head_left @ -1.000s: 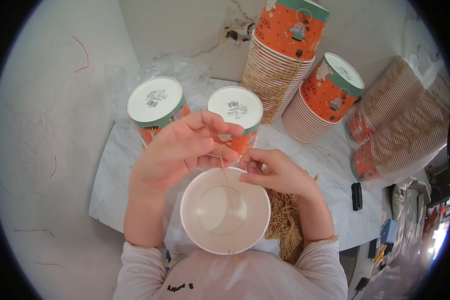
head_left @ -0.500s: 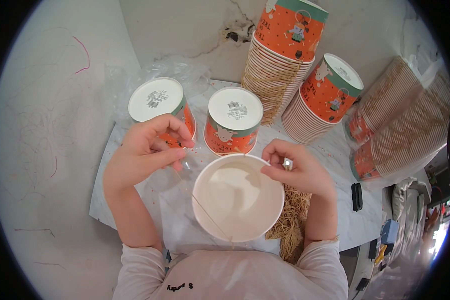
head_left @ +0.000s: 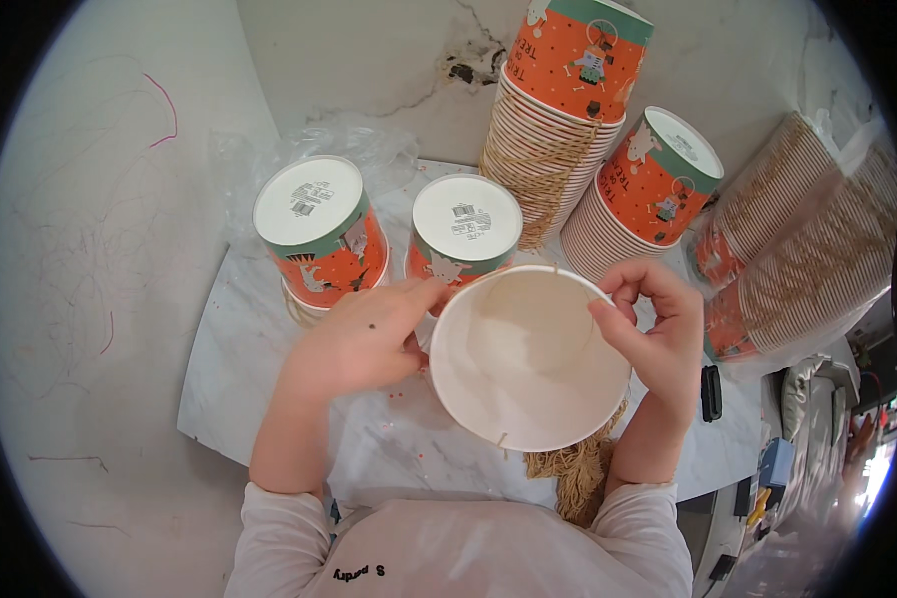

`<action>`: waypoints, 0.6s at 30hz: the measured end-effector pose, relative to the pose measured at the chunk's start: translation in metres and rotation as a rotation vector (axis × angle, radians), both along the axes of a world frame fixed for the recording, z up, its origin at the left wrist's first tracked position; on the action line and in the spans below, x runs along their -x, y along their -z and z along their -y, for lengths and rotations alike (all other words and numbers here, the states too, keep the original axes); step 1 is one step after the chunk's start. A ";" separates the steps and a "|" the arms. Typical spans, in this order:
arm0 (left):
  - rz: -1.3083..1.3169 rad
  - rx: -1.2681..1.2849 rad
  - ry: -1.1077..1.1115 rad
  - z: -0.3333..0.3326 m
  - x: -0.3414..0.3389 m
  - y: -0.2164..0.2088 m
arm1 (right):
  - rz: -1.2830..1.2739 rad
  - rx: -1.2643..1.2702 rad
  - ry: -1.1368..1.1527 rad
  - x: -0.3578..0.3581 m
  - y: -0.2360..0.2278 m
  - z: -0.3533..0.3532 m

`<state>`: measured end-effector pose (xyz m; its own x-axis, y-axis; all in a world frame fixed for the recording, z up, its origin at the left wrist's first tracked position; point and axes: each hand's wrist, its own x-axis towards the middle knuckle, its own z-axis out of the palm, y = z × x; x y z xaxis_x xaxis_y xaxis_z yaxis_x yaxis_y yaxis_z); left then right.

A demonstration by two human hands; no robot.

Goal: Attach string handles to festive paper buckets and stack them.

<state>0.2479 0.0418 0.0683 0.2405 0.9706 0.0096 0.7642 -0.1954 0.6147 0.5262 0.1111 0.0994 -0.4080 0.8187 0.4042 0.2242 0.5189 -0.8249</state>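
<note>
A white-lined paper bucket (head_left: 533, 369) is tilted with its open mouth toward me. Short ends of thin tan cord (head_left: 503, 442) stick out at its rim, one near and one far. My right hand (head_left: 658, 324) pinches the rim at the upper right between thumb and fingers. At the bucket's left side is my left hand (head_left: 359, 339), its fingers bent against the outer wall and partly hidden. A bundle of tan cords (head_left: 578, 468) lies under and beside the bucket, near my right forearm.
Two upside-down orange and green paper buckets (head_left: 309, 199) (head_left: 465, 219) stand just beyond my hands. Tall bucket stacks (head_left: 548, 140) (head_left: 643, 189) rise behind, and plastic-wrapped stacks (head_left: 797, 259) lie at right. A small black object (head_left: 711, 393) is near the table's right edge.
The bucket has moved up and right with my right hand. My left hand came down and right to the bucket's side, and the cord strand across the bucket's mouth no longer shows.
</note>
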 end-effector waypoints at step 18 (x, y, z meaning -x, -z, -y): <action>0.691 0.172 -0.081 -0.021 -0.003 0.026 | -0.038 -0.885 0.013 -0.010 -0.005 0.016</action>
